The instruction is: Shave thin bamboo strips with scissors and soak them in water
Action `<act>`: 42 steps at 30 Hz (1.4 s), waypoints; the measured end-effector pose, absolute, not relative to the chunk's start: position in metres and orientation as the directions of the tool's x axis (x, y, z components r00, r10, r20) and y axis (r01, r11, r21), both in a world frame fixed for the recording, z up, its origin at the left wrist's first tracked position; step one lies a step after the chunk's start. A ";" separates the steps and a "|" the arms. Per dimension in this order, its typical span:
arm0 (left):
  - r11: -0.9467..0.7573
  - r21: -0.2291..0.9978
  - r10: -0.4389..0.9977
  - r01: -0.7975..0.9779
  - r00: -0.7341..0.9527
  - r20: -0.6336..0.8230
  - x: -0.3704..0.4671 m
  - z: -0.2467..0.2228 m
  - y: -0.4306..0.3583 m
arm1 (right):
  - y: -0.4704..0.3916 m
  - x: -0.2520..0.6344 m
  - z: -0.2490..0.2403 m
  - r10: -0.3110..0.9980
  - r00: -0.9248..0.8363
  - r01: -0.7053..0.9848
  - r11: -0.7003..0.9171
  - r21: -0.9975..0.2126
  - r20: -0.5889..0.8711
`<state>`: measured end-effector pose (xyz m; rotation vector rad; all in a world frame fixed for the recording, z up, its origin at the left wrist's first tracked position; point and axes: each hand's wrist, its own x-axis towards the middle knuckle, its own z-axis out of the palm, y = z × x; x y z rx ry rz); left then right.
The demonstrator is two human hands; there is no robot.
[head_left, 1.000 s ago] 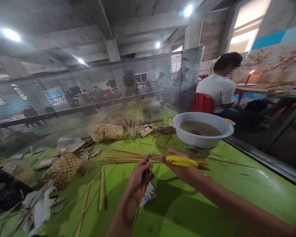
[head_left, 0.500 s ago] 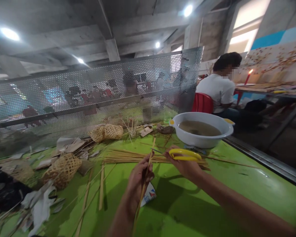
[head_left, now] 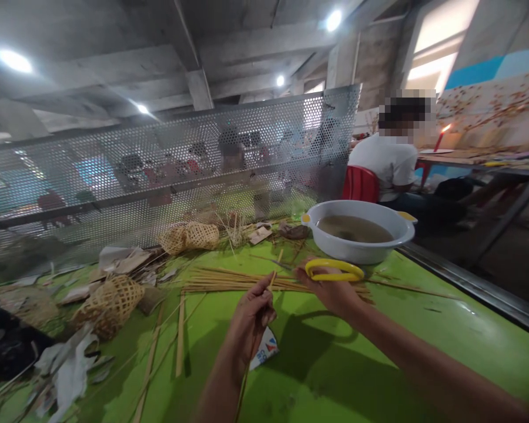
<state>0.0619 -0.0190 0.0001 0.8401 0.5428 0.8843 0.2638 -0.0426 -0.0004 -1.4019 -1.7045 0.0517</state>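
My left hand (head_left: 252, 308) is closed around a thin bamboo strip (head_left: 272, 281), whose short tip rises above the fingers while its long end runs down beside the forearm. In my right hand (head_left: 328, 291) are scissors (head_left: 335, 270) with yellow handles. Their blades point left, just beyond the strip's tip. A short piece of strip (head_left: 281, 256) shows beyond that tip, apart from it. Behind both hands a bundle of bamboo strips (head_left: 220, 281) lies across the green table (head_left: 379, 364). A printed white packet (head_left: 267, 349) rests under my left wrist.
A white basin of murky water (head_left: 357, 247) stands at the back right. Woven bamboo baskets (head_left: 119, 296), scraps and loose strips (head_left: 180, 335) cover the left side. A perforated metal screen (head_left: 247, 158) borders the back. A person (head_left: 385, 155) sits beyond the basin.
The strip's end above my left hand has become much shorter, and a small piece now sits separate from it. The scissors' blades have shifted slightly upward, away from the strip.
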 end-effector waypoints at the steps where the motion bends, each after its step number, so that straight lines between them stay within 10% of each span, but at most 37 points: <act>1: 0.361 0.816 0.845 -0.452 0.529 -0.081 0.062 -0.001 -0.018 | -0.045 0.261 -0.001 0.811 0.024 0.744 0.376 -0.552 0.585; 17: 0.395 0.765 0.840 -0.508 0.537 -0.077 0.062 -0.002 -0.019 | -0.055 0.245 -0.003 0.838 -0.166 0.778 0.435 -0.453 0.519; 23: 0.390 0.782 0.835 -0.486 0.545 -0.078 0.061 0.002 -0.020 | -0.047 0.257 -0.003 0.789 0.039 0.762 0.374 -0.529 0.614; 28: 0.360 0.773 0.847 -0.522 0.530 -0.037 0.062 -0.005 -0.018 | -0.057 0.243 -0.003 0.826 -0.212 0.770 0.470 -0.431 0.522; 35: 0.401 0.784 0.817 -0.475 0.572 -0.072 0.063 -0.001 -0.021 | -0.041 0.264 0.002 0.761 0.062 0.785 0.363 -0.502 0.646; 42: 0.377 0.783 0.846 -0.494 0.529 -0.073 0.063 -0.005 -0.013 | -0.052 0.249 0.001 0.844 -0.029 0.693 0.403 -0.598 0.535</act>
